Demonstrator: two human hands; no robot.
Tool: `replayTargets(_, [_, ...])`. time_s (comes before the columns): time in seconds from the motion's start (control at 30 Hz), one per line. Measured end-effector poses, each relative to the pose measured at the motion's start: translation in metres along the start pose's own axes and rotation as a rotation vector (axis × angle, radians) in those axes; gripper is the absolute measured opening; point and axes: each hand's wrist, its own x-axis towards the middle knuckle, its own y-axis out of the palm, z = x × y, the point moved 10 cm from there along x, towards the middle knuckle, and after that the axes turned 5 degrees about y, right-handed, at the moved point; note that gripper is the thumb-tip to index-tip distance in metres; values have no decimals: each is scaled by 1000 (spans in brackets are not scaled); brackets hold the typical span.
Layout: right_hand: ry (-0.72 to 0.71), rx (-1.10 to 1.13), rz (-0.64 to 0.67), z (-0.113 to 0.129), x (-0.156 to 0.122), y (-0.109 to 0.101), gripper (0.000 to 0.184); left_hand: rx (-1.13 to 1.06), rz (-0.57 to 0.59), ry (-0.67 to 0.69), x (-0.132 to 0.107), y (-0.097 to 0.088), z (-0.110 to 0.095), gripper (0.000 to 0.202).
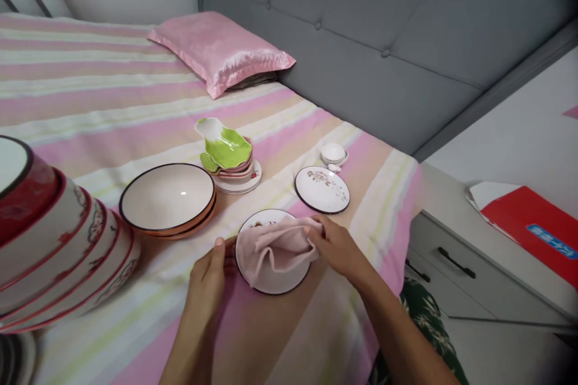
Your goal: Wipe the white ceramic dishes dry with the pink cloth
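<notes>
A round white plate (pixel 289 280) with a dark rim sits in front of me, slightly tilted. My left hand (pixel 208 274) grips its left edge, the thumb up at the rim and the fingers partly hidden behind it. A pale pink cloth (pixel 275 249) lies bunched across the plate's face and covers much of its printed pattern. My right hand (pixel 335 246) pinches the right end of this cloth. Just beyond, a similar plate (pixel 323 189) with a brown flower print rests on the striped bedspread (pixel 266 343).
Stacked large bowls (pixel 67 252) stand at left, beside shallow orange-sided bowls (pixel 167 198). Green leaf-shaped dishes (pixel 226 147) top small plates (pixel 246 183). Small white dishes (pixel 333 152) lie farther back. A pink pillow (pixel 221 48) is near the grey headboard (pixel 352 6); a drawer cabinet (pixel 487 264) stands right.
</notes>
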Motion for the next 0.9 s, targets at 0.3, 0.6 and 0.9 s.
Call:
replayTargets(0.3, [-341, -165, -207, 52, -48, 42, 50, 75, -12, 16, -4, -3, -9, 66])
replayTargets(0.6, [-145, -330, -99, 46, -28, 114, 73, 112, 4, 59, -4, 1, -19, 63])
replayTargets(0.9, [-267, -343, -95, 53, -24, 107, 60, 198, -4, 71, -3, 1, -23, 65])
